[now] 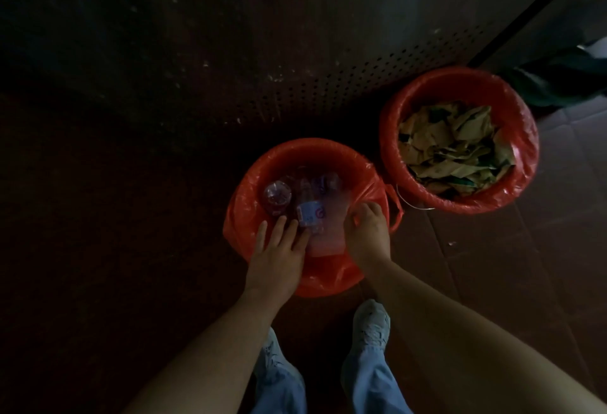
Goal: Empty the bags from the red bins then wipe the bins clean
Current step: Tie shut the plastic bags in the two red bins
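Observation:
Two red bins stand on the floor, each lined with a red plastic bag. The near bin (pixel 315 151) holds several clear plastic bottles (pixel 310 213). My left hand (pixel 279 249) lies on the near rim with straight fingers reaching over the bag's edge toward a bottle. My right hand (pixel 368 233) has its fingers curled over the liner (pixel 377 190) at the right rim; whether they pinch it is unclear. The far bin (pixel 460 85) at the right is full of crumpled brown paper (pixel 453 147).
A dark perforated metal panel (pixel 328 85) rises just behind both bins. Brown floor tiles (pixel 525 249) spread to the right. My two feet in pale shoes (pixel 371 325) stand right below the near bin. A dark green object (pixel 565 82) lies at the far right.

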Available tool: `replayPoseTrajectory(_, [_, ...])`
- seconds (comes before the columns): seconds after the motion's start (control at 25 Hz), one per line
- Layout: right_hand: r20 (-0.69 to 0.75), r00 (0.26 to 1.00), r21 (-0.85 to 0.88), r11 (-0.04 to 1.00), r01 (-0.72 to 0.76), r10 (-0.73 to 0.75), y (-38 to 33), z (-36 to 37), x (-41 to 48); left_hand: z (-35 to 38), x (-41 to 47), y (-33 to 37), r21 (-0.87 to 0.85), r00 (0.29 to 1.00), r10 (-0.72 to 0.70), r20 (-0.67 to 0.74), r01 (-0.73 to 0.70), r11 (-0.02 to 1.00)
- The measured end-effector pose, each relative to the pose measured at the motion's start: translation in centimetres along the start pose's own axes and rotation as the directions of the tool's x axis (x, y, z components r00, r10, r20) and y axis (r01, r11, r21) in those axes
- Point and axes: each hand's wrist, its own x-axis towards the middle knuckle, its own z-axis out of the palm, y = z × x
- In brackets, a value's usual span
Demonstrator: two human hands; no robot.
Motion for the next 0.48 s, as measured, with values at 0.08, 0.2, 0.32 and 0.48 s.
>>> replayPoseTrajectory(0.08, [0.049, 0.994, -0.005, 0.996, 0.093, -0.093, -1.0, 0.9, -0.6, -0.5, -0.7, -1.3, -0.002, 0.999, -0.031, -0.009, 0.031, 1.0])
replayPoseTrajectory(0.2, [0.228, 0.946, -0.125, 0.957, 0.264, -0.231, -2.3, 2.1, -1.8, -0.7, -1.9, -3.3, -0.004, 0.996, -0.091, 0.009, 0.091, 0.996])
replayPoseTrajectory(0.32, [0.524, 0.83, -0.314, 0.863, 0.395, -0.189, -2.6, 3.4, -3.2, -0.3, -3.1, -4.7, -0.012, 0.989, -0.138, 0.046, 0.138, 0.99])
replayPoseTrajectory(0.48, [0.599, 0.793, -0.479, 0.742, 0.468, -0.113, -2.8, 3.7, -4.2, -0.2, -4.3, -5.8, -0.059, 0.984, -0.171, 0.044, 0.173, 0.983])
